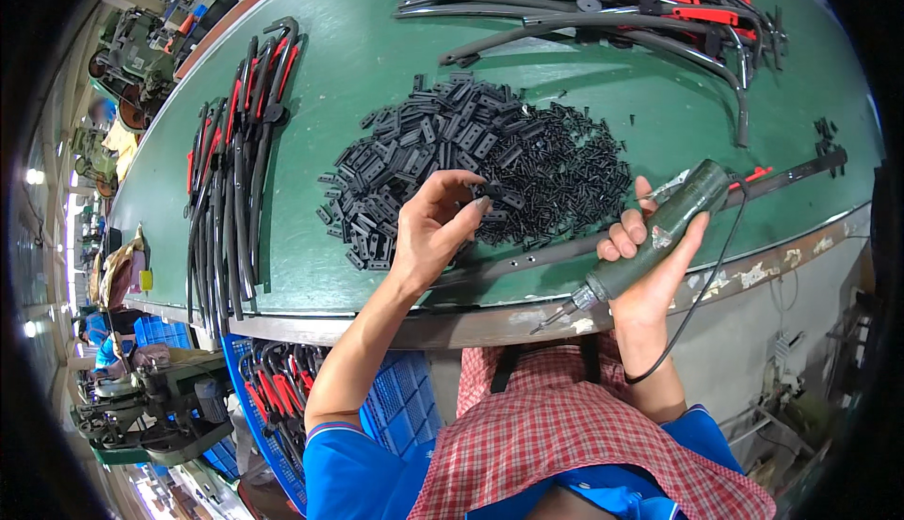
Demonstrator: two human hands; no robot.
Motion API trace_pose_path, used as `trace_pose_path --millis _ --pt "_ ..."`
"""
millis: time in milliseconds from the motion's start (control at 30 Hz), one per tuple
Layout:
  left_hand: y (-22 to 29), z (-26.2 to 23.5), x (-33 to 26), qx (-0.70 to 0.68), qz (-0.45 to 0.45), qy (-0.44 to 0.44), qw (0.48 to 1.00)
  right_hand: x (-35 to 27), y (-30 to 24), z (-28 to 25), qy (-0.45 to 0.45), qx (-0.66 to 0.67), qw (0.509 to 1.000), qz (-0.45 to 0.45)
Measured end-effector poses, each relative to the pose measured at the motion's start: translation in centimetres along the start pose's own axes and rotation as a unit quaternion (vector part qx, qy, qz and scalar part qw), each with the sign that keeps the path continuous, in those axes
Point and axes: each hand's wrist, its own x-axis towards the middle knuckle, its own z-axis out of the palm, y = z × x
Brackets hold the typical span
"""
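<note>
A green-topped workbench [377,266] in a crowded workshop is looked down on, machines and blue crates lying off at eight o'clock. Nearest, at four o'clock, the right hand [650,266] is closed round a green corded power screwdriver [659,237], its bit pointing down toward the bench edge and its cable looping away below. Just left of centre, the left hand [428,233] is pinched by thumb and forefinger on a small black plastic clip [482,191], lifted at the near rim of the heap of black clips [490,148]. A long dark metal strip [603,237] lies across the bench between the hands, passing under the screwdriver. The step in hand is judged to be the picking of one clip for fitting; placing it squarely on the strip would be called for before the driver is brought over. Farther off, bundles of black-and-red curved arms [235,171] are laid at nine o'clock, with more [603,2] at twelve o'clock.
</note>
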Motion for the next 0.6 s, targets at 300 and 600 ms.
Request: trace_pose_path --millis 300,600 --pt "1.2 0.8 -0.4 -0.136 0.009 -0.051 0.989 -0.2 -0.2 0.0 0.009 -0.001 1.0 0.001" --pt "2.0 2.6 -1.1 -0.33 -0.125 -0.097 0.931 -0.1 -0.4 -0.1 0.006 0.004 1.0 0.009"
